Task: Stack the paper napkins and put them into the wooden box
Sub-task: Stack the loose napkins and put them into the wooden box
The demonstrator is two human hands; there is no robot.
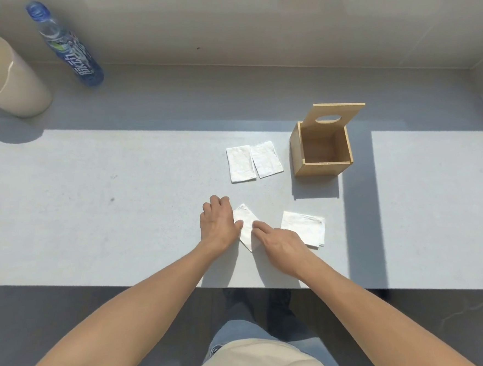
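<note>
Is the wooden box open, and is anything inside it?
Open and empty: the wooden box has its lid standing up at the back, and its bare bottom shows.

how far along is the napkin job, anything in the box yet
Early. The wooden box stands open and looks empty. A small stack already lies near the table edge. In hand: the left hand and right hand both rest on a tilted napkin. Left: two napkins lying side by side beside the box, then boxing the stack.
</note>
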